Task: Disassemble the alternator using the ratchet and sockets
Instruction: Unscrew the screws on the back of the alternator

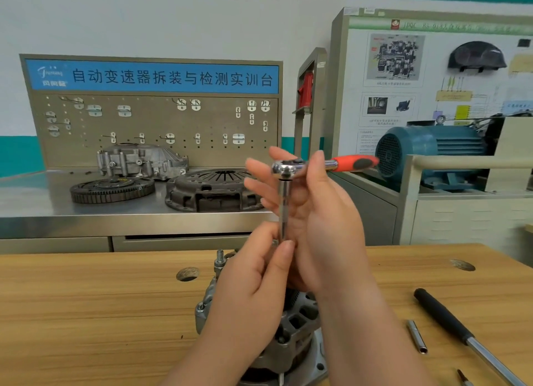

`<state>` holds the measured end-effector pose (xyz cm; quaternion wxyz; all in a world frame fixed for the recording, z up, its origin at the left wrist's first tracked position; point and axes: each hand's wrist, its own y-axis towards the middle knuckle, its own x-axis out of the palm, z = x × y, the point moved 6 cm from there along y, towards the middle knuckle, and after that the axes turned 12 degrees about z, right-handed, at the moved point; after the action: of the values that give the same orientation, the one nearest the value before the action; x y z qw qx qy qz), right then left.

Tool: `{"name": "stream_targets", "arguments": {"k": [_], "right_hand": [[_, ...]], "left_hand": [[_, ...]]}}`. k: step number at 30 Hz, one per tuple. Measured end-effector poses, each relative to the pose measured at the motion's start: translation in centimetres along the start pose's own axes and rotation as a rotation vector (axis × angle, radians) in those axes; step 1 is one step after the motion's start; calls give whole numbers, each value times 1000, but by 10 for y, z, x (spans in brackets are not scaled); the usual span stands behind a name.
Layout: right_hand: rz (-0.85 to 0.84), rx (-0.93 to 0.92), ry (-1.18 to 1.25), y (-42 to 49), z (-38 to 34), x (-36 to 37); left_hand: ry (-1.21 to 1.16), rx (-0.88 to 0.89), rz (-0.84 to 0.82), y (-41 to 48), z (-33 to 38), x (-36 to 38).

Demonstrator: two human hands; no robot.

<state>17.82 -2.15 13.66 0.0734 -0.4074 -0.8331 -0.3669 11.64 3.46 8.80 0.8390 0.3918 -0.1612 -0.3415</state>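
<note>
The grey metal alternator (297,325) stands on the wooden bench (86,313), mostly hidden behind my hands, with a threaded stud (220,256) sticking up at its top left. Raised above it is a chrome ratchet (288,168) with an orange and grey handle (356,163) pointing right. A long chrome extension bar (284,209) hangs straight down from its head. My right hand (326,218) holds the ratchet head between fingers and thumb. My left hand (256,273) pinches the lower end of the extension bar; what sits on that end is hidden.
To the right on the bench lie a black-handled bar (450,319), a short chrome extension (416,336) and a small bit (463,377). The bench has round holes (187,273). Behind stands a steel table with a flywheel (112,188), clutch cover (213,191) and gearbox housing (141,160).
</note>
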Motion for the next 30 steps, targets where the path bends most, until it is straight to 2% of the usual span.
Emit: {"name": "stream_targets", "arguments": {"k": [4,6,9,12,14,19,21,24,26,28,30], "right_hand": [[-4,-279,-66,-1,-17,0],[-45,-334,-78,-3,-19,2],[-55,-152,21,-1,-10,4],[-40,14,14,-1,0,3],[-21,-19,-15,0,-1,3],[-31,-289,-102,-3,-17,3],[-41,-250,-66,-3,-15,3],[-27,-54,29,-1,-5,1],[-11,8,17,-1,-2,-1],[-5,-13,-4,-1,-3,0],[-4,-125,-42,-1,-10,0]], "left_hand": [[-63,-83,16,1,-6,3],[-68,-79,22,0,-7,3],[-88,-73,17,-1,-6,2],[-111,-76,-7,-1,-5,2],[-111,-56,-4,0,-4,2],[-99,-93,41,0,-6,2],[-120,-95,58,0,-7,1],[-152,-102,44,-1,-5,1],[-145,-88,9,-1,-2,2],[-98,-62,14,0,-2,1],[-86,-64,43,0,-3,1]]}}
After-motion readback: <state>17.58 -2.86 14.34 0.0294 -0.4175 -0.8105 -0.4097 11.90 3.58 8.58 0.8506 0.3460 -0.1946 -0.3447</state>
